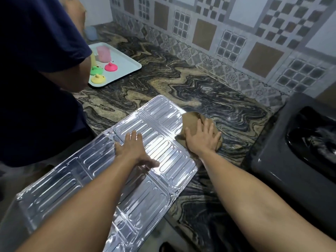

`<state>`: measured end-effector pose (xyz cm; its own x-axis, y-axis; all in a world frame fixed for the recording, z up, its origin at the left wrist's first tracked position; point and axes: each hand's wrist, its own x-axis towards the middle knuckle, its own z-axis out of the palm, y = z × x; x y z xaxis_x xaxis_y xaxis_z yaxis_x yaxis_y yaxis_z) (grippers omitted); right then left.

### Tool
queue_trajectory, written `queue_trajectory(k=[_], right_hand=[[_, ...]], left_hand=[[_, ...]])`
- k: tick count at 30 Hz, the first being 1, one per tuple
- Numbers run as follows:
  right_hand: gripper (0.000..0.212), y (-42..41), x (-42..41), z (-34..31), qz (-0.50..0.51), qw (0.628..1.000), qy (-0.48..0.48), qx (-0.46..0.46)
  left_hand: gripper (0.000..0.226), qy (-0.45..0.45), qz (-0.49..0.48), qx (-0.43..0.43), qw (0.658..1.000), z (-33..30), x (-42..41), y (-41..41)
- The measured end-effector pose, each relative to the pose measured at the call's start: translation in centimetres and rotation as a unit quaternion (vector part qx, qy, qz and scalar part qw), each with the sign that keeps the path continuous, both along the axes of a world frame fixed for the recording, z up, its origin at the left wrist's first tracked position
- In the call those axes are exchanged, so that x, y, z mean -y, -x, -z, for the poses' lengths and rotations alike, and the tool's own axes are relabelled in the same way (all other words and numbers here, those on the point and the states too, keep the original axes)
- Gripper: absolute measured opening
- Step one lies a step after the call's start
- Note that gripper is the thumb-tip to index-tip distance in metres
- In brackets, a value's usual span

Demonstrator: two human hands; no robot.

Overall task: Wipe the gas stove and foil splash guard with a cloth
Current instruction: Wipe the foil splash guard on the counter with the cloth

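Observation:
The ribbed foil splash guard (101, 179) lies flat across the marbled counter, its near end hanging past the counter's front edge. My left hand (133, 151) presses flat on its middle panel, fingers spread. A brown cloth (192, 124) sits bunched on the counter at the guard's right edge. My right hand (203, 137) rests palm-down on the cloth with fingers apart. The black gas stove (276, 155) stands at the right, partly cut off by the frame.
Another person in a dark blue shirt (36, 70) stands close at the left, by the counter. A pale tray (125, 64) with pink, green and yellow plastic pieces sits at the back left. Patterned wall tiles (236, 42) run behind the counter (172, 84).

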<state>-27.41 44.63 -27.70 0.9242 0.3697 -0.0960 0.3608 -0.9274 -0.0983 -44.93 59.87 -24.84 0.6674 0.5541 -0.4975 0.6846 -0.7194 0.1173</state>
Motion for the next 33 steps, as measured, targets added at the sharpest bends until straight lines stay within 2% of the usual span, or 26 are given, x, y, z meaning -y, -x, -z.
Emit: queue_trajectory(k=[4, 8, 11, 18, 21, 23, 25, 27, 29, 31, 33], right_hand=[[0.076, 2.5, 0.0, -0.2, 0.033, 0.999, -0.004, -0.027], [0.078, 8.0, 0.5, 0.3, -0.044, 0.999, -0.006, -0.03], [0.08, 7.8, 1.0, 0.6, -0.069, 0.997, -0.007, -0.028], [0.079, 1.8, 0.4, 0.7, 0.036, 0.999, -0.019, -0.019], [0.067, 0.7, -0.2, 0.7, 0.07, 0.997, -0.029, -0.004], [0.053, 0.2, 0.2, 0.5, 0.085, 0.993, -0.067, 0.036], [0.044, -0.5, 1.0, 0.0, 0.125, 0.98, -0.15, 0.051], [0.043, -0.9, 1.7, -1.0, 0.214, 0.941, -0.255, 0.059], [0.035, -0.3, 1.9, -2.6, 0.294, 0.882, -0.356, 0.096], [0.026, 1.9, 1.8, -4.5, 0.296, 0.849, -0.415, 0.136], [0.025, 5.2, 2.2, -5.9, 0.245, 0.862, -0.428, 0.12]], left_hand=[[0.148, -0.005, 0.011, 0.004, 1.0, 0.0, 0.1, 0.1], [0.148, -0.002, 0.011, -0.003, 1.0, 0.0, 0.1, -0.4], [0.15, 0.0, 0.014, -0.007, 1.0, 0.2, -0.1, -0.4], [0.15, 0.011, 0.021, -0.003, 1.0, 0.2, -0.2, -0.1], [0.149, 0.01, 0.018, 0.001, 1.0, 0.3, -0.3, 0.1], [0.148, 0.012, 0.017, 0.006, 1.0, 0.4, -0.3, 0.2], [0.148, 0.009, 0.015, 0.017, 1.0, 0.7, -0.2, 0.5], [0.147, 0.0, 0.012, 0.025, 1.0, 0.9, -0.2, 0.6], [0.147, -0.011, 0.012, 0.026, 1.0, 0.9, -0.3, 0.4], [0.148, -0.017, 0.012, 0.027, 0.999, 0.7, -0.4, 0.3], [0.146, -0.029, 0.006, 0.037, 0.999, 0.7, -0.2, 0.4]])
